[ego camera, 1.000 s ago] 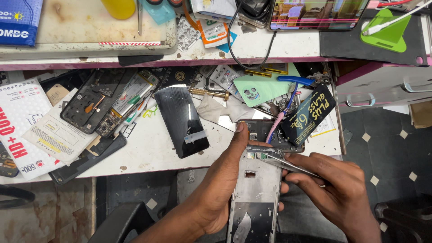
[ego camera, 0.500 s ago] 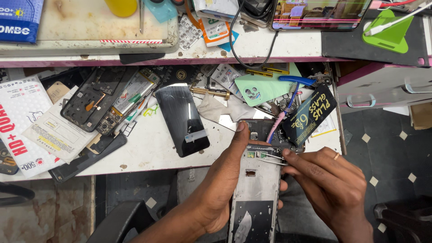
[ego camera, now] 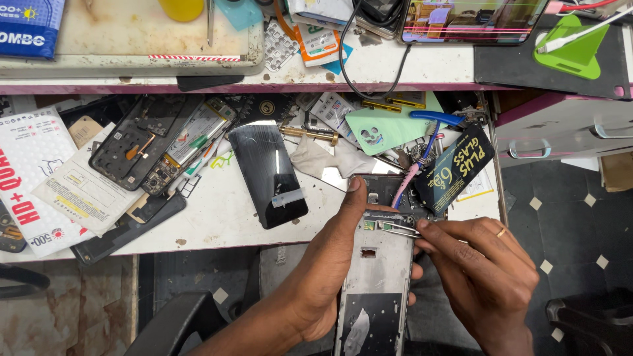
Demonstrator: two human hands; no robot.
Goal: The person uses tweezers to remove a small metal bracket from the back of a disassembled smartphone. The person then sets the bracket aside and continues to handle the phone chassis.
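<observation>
Phone frame (ego camera: 377,277): an opened phone body, silver-grey inside, with a dark panel at the near end. Its long axis is running almost straight away from the person, and the top end is pointing toward the surface (ego camera: 217,227). The far end is lying at the front edge of the surface, while the near end is hanging out over the person's lap.

Left hand (ego camera: 330,264): it is holding the phone frame from the left side. The thumb is stretching up along the left edge, and fingertips are showing at the right edge, so the hand is wrapping around the frame.

Right hand (ego camera: 484,273): it is closing on thin metal tweezers (ego camera: 395,229). There is a ring on one finger.

Tweezers: they are lying nearly across the frame, with the tips pointing to the left, at the upper part of the frame. I cannot tell if the tips are gripping some part.

Black screen panel (ego camera: 269,173): it is lying flat on the surface, to the left of the frame, apart from both hands.

Dark flat box (ego camera: 455,168): it is lying tilted, just beyond the right hand, near the top of the frame.

Pink cable (ego camera: 405,184): it is running between the box and the frame's top end.

Other opened phones (ego camera: 158,142): they are resting further left on the surface.
</observation>
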